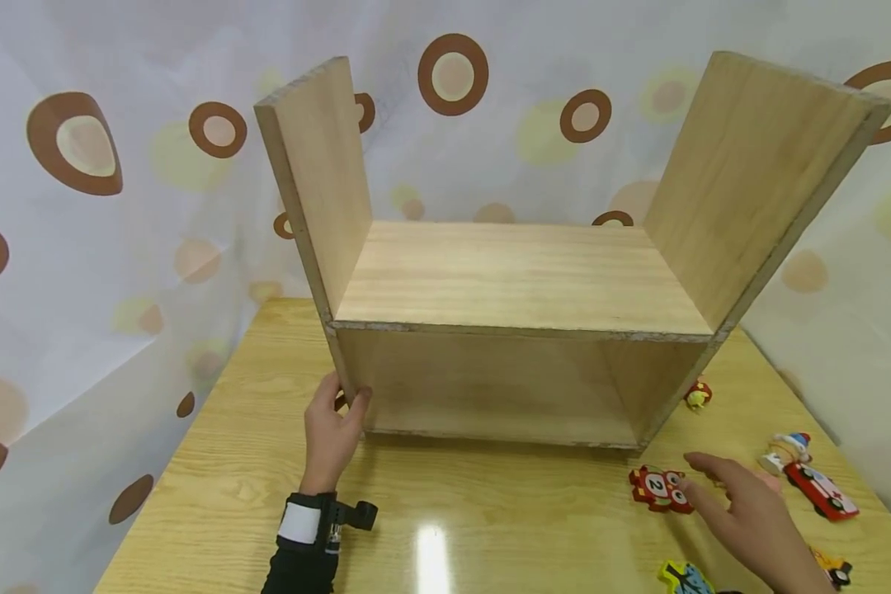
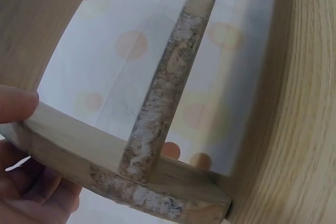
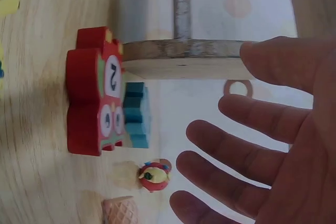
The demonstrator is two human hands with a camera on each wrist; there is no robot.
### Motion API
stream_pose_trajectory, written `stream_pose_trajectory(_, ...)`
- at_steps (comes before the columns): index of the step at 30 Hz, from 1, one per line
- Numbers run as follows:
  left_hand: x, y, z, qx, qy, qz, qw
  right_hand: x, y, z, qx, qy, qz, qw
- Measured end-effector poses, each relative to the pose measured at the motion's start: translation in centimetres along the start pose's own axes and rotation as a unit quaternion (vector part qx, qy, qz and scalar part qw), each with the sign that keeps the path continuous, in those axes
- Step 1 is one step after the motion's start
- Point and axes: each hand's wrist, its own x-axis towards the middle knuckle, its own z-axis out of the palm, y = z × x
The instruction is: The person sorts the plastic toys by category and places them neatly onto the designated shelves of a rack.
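One-handed, gripping the shelf (image 1: 523, 276) low on a side panel (image 1: 327, 190) with the left hand (image 1: 332, 429), thumb inside, fingers outside; holding the right hand (image 1: 750, 516) bare and loosely spread beside the owl (image 1: 657, 488), seemingly apart from it, though hard to judge; seeing the shelf between and beyond both hands, the car (image 1: 820, 491) and figure (image 1: 785, 452) right of the right hand, and the blue toy (image 1: 685, 579) on its near side.
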Motion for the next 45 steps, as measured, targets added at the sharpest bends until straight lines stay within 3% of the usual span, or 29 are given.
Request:
stream_pose_trajectory(10, -0.3, -0.4, 0.4, 0.000, 0.004, -0.013, 0.9999, 1.4, 1.0, 1.2, -0.021, -0.059, 0.015, 0.998)
stream_pose_trajectory(20, -0.2, -0.5, 0.1, -0.005, 0.004, -0.016, 0.9999, 3.5, 1.7, 2.7, -0.111, -0.125, 0.037, 0.985)
stream_pose_trajectory(27, -0.3, -0.5, 0.2, -0.017, 0.001, -0.026, 0.9995, 3.4, 1.9, 2.6, -0.106, -0.145, 0.046, 0.983)
stream_pose_trajectory(39, -0.3, -0.5, 0.5, -0.028, 0.008, -0.011, 0.9995, 2.6, 1.9, 3.1, -0.094, -0.146, 0.019, 0.985)
stream_pose_trajectory(45, -0.4, -0.4, 0.5, -0.027, 0.007, -0.014, 0.9995, 2.6, 1.9, 2.9, -0.052, -0.145, 0.033, 0.988)
